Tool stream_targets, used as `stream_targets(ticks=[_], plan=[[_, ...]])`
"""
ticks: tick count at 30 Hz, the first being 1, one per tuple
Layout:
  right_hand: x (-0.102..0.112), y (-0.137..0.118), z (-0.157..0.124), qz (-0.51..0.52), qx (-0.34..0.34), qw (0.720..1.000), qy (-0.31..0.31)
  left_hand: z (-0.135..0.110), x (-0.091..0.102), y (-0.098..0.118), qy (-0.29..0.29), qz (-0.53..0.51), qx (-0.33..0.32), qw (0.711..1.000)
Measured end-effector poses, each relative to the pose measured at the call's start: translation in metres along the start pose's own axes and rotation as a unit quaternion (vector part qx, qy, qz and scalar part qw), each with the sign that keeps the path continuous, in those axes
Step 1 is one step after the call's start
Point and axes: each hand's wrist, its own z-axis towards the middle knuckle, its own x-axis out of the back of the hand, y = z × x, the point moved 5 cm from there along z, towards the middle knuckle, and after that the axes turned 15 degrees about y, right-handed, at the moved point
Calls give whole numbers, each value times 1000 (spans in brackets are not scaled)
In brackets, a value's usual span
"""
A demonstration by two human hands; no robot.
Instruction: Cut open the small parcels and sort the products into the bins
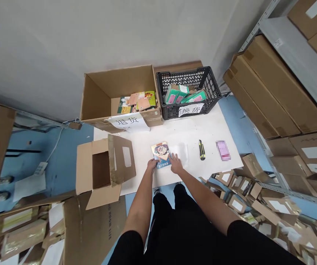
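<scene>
A small colourful book [161, 153] lies on the white table [202, 132] near its front edge. My left hand [152, 164] grips the book's near left corner with curled fingers. My right hand [176, 163] rests at the book's right side, fingers spread against its edge and the tabletop. A yellow and black utility knife [202, 149] lies to the right of my hands, and a pink object [223, 150], blurred, lies further right.
An open empty cardboard box [100, 169] sits at the table's left edge. Behind are a big cardboard box [119, 94] of books with a paper label and a black crate [188, 90] of green packs. Small parcels [258, 206] pile at right; shelves hold large cartons [271, 88].
</scene>
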Motion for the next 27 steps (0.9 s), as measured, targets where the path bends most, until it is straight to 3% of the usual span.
stream_targets(ticks=[6, 9, 11, 13, 17, 19, 21, 23, 24, 27], plan=[[31, 18, 16, 127, 23, 991, -38, -24, 6, 20, -17, -57, 22, 998], [63, 27, 25, 234, -43, 971, 15, -42, 13, 40, -14, -74, -3, 997], [88, 35, 23, 328, -94, 939, 45, -56, 21, 57, -21, -92, -27, 995], [116, 38, 15, 441, -113, 890, 35, -73, 32, 78, -58, -134, -69, 987], [187, 29, -9, 638, -32, 769, -6, -113, 56, 132, -162, -229, -167, 945], [223, 23, -22, 683, 12, 730, -5, -131, 66, 157, -192, -242, -196, 931], [253, 18, -34, 704, 38, 709, -7, -144, 72, 179, -208, -235, -218, 924], [276, 13, -42, 709, 52, 703, -11, -152, 78, 199, -193, -215, -247, 925], [286, 11, -45, 707, 56, 705, -6, -154, 82, 208, -158, -202, -269, 928], [312, 8, -49, 686, 69, 721, 62, -165, 92, 235, 10, -158, -348, 924]])
